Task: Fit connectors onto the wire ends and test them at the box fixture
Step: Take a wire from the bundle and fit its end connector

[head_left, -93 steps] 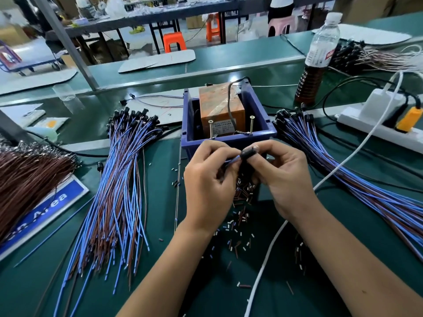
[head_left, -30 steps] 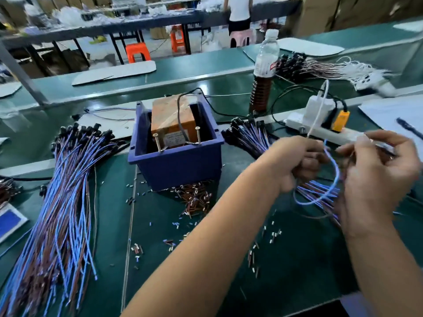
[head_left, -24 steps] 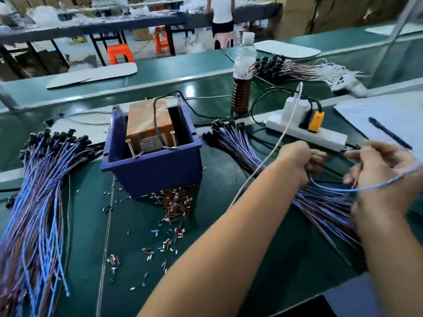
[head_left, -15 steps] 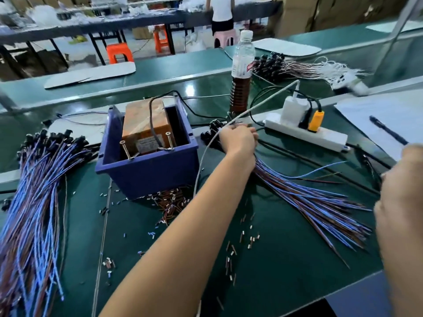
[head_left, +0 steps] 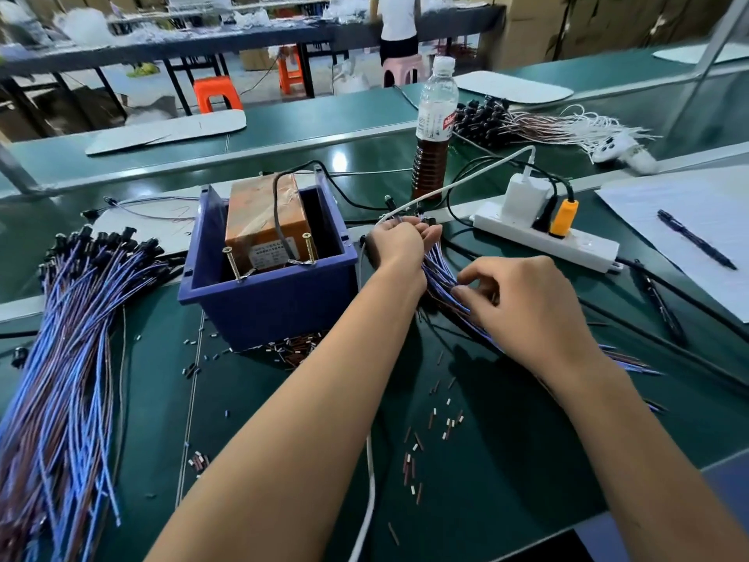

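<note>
Both in the wire bundle (head_left: 441, 277) just right of the blue box (head_left: 267, 302), mid-bench: left hand (head_left: 399, 243) clutching the connector ends, right hand (head_left: 523, 302) fingers curled, picking among strands. Risk: snagging neighbours, dragging several out tangled.

Green-topped desk (head_left: 506, 460) in a workshop; behind stand a long dark bench (head_left: 243, 44), orange stools (head_left: 212, 93), a pink stool (head_left: 403, 68) and cardboard boxes (head_left: 567, 26).
</note>
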The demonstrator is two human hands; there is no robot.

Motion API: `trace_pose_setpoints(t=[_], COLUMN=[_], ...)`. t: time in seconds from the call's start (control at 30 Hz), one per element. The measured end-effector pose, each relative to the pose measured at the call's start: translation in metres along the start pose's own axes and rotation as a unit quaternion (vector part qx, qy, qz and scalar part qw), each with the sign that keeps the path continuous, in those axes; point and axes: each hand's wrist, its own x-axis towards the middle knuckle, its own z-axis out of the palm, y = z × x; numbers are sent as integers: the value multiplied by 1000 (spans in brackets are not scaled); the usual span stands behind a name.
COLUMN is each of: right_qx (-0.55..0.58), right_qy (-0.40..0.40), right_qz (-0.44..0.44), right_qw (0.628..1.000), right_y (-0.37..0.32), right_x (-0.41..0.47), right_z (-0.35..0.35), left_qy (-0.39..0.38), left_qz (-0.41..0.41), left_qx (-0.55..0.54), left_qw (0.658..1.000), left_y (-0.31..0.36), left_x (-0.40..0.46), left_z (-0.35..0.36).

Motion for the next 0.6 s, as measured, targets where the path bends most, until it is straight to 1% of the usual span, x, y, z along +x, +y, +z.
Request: trace_pose_setpoints(t=[0.03, 0.07, 0.13, 0.2, 0.3, 0.37, 0.47, 0.6], right_qx=[-22, -42, -63, -68, -84, -82, -31, -14], right_qy=[-11, -23, -38, -32, -28, -50, -76, -41], right_qz=[8, 15, 20, 18, 30, 47, 79, 93], right_qw=[1000, 999, 997, 997, 996, 994, 994, 995], right_y=[2, 3, 7, 9, 12, 12, 13, 14], right_x=[1, 1, -1, -3, -4, -3, -4, -5], right_z=[-3, -5, -7, -5, 2, 8, 17, 25], left_qy=[-3, 1, 27, 51, 71, 68, 50, 33], left_qz=[12, 36, 97, 148, 183, 190, 201, 204], left_qx=[32, 91, 209, 271, 343, 373, 386, 387], left_qw=[999, 995, 973, 950, 919, 906, 899, 899], left_y=[-2, -3, -5, -6, -10, -15, -21, -20], left_x=[2, 5, 8, 7, 6, 5, 4, 0], left_z=[0, 0, -2, -6, -11, -15, -17, -15])
